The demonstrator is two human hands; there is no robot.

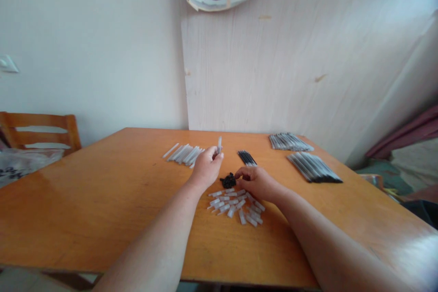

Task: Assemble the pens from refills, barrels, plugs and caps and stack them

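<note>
My left hand [208, 164] is closed around a clear pen barrel [219, 142], which stands upright out of the fingers. My right hand [255, 182] has its curled fingertips at the right edge of a small pile of black parts [227, 181]; what lies between them is too small to make out. Just below that pile are several short translucent white pieces [232, 201], spread loosely. A row of clear barrels [185, 154] lies behind and left of my left hand. Beyond my right hand are several thin black sticks [247, 158], side by side.
Two bundles of clear, dark-tipped pens lie on the right, a far bundle [290, 142] and a nearer bundle [314, 168]. All this rests on a wooden table [137, 210] against the wall. A chair [41, 130] with a plastic bag [29, 162] stands at left.
</note>
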